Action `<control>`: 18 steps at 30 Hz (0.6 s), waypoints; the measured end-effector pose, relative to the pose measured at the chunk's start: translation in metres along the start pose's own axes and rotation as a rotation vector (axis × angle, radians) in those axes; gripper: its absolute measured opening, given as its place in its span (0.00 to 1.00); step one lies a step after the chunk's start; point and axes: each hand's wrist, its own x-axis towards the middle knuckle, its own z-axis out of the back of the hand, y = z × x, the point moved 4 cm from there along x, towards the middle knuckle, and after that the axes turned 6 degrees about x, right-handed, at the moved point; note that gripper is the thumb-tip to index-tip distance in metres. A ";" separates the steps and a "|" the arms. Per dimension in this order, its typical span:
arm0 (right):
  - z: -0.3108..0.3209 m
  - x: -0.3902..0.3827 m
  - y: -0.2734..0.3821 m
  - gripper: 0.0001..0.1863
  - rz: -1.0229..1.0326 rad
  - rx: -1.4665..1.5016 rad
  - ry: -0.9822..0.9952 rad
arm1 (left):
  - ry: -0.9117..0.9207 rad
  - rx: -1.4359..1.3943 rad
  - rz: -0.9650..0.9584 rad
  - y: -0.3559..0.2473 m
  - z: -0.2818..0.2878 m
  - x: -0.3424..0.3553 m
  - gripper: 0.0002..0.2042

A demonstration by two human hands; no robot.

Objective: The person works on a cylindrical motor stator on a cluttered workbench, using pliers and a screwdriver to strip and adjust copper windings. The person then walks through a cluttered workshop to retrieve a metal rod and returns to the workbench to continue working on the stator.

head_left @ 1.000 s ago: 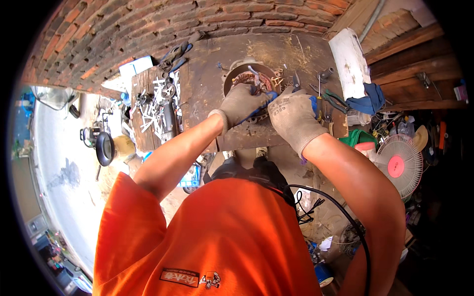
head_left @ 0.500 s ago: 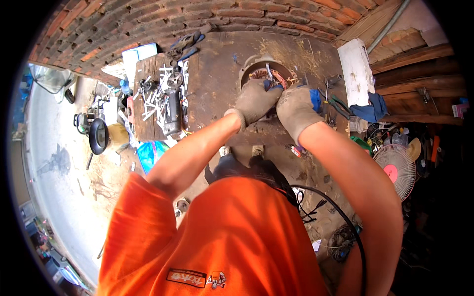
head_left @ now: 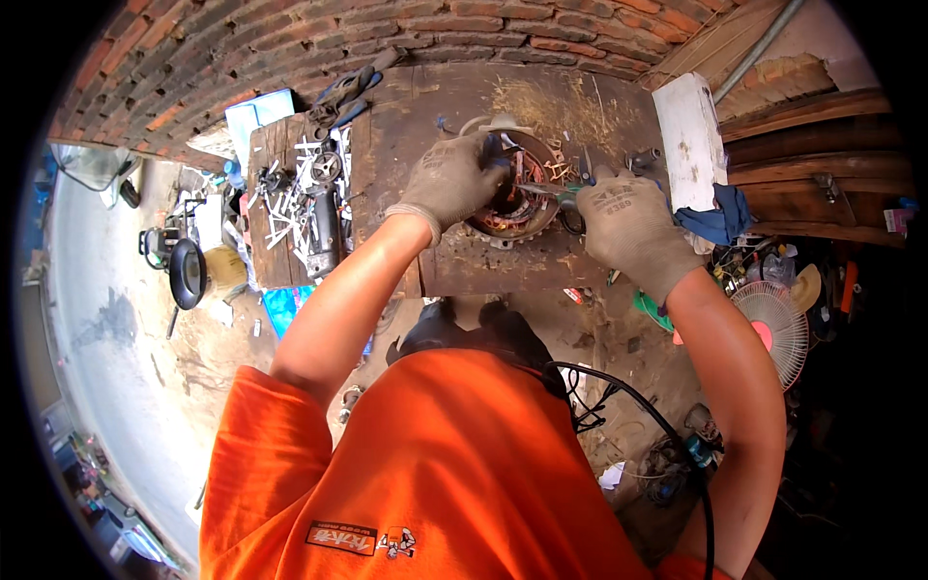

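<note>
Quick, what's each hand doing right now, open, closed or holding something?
Left hand: fingers curled at the round metal housing; whether it holds anything cannot be told.
Right hand: closed, holding a pointed tool.

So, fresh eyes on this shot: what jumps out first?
The bright orange shirt filling the lower middle, then the gloved hands above it: the left hand at the left side of a round metal housing with copper-coloured windings, the right hand holding a slim-jawed, green-handled tool that points over it from the right. After that, the fan with the pink hub, at the right beside the person's right arm.
</note>
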 end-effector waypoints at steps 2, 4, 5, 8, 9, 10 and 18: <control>-0.005 -0.003 -0.009 0.10 0.014 0.084 -0.054 | 0.118 -0.197 0.066 0.003 -0.004 0.006 0.16; -0.011 -0.005 -0.017 0.11 -0.001 0.186 -0.065 | 0.304 -0.640 0.218 0.014 -0.017 0.010 0.16; -0.013 -0.007 -0.020 0.12 -0.022 0.248 -0.052 | 0.337 -0.710 0.240 0.017 -0.018 0.009 0.15; -0.026 -0.012 -0.029 0.13 -0.084 0.402 -0.089 | 0.441 -0.873 0.296 0.013 -0.010 0.000 0.13; -0.027 -0.012 -0.031 0.14 -0.092 0.443 -0.114 | 0.485 -0.874 0.295 0.013 -0.013 0.000 0.13; -0.026 -0.011 -0.033 0.14 -0.128 0.488 -0.064 | 0.529 -0.875 0.294 0.013 -0.020 0.000 0.13; -0.035 -0.016 -0.036 0.12 -0.132 0.417 0.019 | 0.505 -0.054 -0.043 -0.007 -0.024 0.028 0.21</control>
